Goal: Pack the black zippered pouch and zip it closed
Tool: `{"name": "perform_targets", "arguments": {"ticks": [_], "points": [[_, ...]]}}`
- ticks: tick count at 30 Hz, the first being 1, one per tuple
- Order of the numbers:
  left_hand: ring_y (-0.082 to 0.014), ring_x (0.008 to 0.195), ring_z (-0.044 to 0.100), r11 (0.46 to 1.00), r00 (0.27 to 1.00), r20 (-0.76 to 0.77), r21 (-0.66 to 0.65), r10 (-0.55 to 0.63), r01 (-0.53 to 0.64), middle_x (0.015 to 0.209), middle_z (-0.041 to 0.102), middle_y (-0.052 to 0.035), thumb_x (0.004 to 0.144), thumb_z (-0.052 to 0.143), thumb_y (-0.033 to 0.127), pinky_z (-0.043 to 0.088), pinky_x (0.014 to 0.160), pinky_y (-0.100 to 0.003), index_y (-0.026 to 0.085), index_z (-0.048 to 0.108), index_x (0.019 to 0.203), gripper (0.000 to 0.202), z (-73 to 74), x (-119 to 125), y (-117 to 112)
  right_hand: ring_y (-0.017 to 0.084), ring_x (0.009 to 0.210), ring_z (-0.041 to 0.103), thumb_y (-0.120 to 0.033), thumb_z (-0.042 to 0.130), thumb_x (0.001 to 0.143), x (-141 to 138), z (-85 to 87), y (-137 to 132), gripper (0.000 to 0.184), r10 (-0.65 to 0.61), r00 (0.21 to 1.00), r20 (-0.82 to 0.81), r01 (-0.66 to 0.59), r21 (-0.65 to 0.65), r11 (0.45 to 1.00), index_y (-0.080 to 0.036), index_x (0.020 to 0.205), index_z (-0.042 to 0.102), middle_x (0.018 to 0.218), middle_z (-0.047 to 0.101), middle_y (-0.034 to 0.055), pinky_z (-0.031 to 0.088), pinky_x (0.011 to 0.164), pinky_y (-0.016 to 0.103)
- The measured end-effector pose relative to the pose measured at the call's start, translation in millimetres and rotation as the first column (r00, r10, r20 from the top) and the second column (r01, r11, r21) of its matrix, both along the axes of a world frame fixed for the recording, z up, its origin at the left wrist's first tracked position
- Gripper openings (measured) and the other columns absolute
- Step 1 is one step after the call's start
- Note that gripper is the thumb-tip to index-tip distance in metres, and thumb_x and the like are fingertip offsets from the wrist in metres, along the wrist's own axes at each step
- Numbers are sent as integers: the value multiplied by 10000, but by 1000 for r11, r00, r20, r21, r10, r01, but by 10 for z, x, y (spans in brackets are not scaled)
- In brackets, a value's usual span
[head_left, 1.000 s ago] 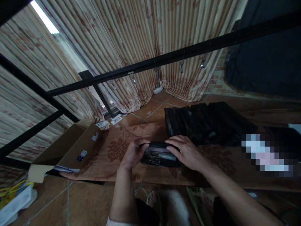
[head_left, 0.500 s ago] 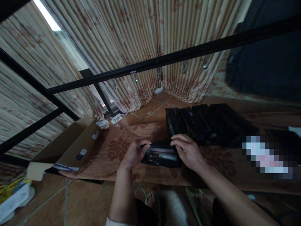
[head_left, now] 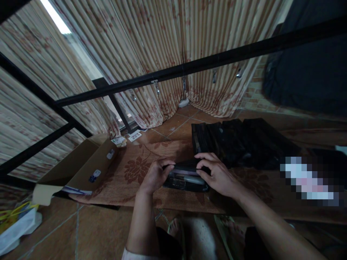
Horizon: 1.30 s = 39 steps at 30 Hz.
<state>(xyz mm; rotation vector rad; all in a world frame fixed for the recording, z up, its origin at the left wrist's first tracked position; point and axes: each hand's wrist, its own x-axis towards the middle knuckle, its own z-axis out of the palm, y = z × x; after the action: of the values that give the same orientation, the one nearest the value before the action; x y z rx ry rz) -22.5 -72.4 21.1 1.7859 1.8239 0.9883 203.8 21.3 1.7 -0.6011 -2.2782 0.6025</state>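
Note:
A small black pouch (head_left: pixel 185 185) with a see-through front lies low over the cloth-covered surface. Something pale and long shows inside it, but its kind is unclear. My left hand (head_left: pixel 154 177) pinches the upper left corner between thumb and fingers. At the upper right corner, my right hand (head_left: pixel 218 174) grips the pouch's top edge, with thumb and forefinger bent around it. Just behind and to the right sits a row of dark, shiny black packets (head_left: pixel 235 142), overlapping one another.
An open cardboard box (head_left: pixel 86 171) stands at the left end of the patterned brown cloth (head_left: pixel 135 169). A black metal bar (head_left: pixel 173 74) with hooks crosses ahead, before the curtains (head_left: pixel 151 43). A white bag (head_left: pixel 23 229) rests on the tiled floor at lower left.
The fingers of my right hand have shifted slightly along the pouch's top edge and spread a little. My left hand keeps its hold, and the pouch stays almost in place.

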Motion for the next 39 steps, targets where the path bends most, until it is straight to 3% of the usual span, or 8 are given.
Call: {"name": "perform_targets", "arguments": {"ticks": [14,16,20,25,39], "points": [[-167,822,660,1000,998,63,-14,5,-4,871,721,-44,843,579,255,503,757,-263,181,708,883,154,32,10,-22,229,861,602,-215,514,902,-83,-134,-3,130,-132,991,-6,132,103,986,-218,870,640,869,696,52,433,821,405],[-170,816,661,1000,998,58,-11,10,-9,856,721,-43,840,579,252,506,748,-264,181,709,872,152,39,12,-21,225,874,605,-215,517,901,-81,-117,-13,140,-120,992,-33,122,105,987,-221,864,652,887,699,49,437,828,411],[-182,861,661,998,999,3,29,53,-53,896,724,-56,841,574,244,507,790,-284,185,715,893,161,10,-3,-10,239,1025,577,-215,556,873,-37,-73,-18,135,-34,996,-80,43,113,993,-241,852,687,1105,667,59,443,881,438],[-175,855,661,998,998,-38,38,56,-55,890,722,-44,857,554,243,501,780,-274,201,707,908,166,-38,-4,3,269,1142,508,-189,583,847,3,-35,-8,146,36,999,7,-37,126,991,-243,801,710,1255,589,65,431,930,486],[-167,813,640,999,999,18,-11,30,-30,842,702,-38,856,543,254,482,752,-258,178,695,875,171,-9,-10,-14,229,954,569,-229,455,941,-84,-141,-9,210,-75,997,27,68,196,978,-213,876,654,980,703,57,427,868,413]]}}
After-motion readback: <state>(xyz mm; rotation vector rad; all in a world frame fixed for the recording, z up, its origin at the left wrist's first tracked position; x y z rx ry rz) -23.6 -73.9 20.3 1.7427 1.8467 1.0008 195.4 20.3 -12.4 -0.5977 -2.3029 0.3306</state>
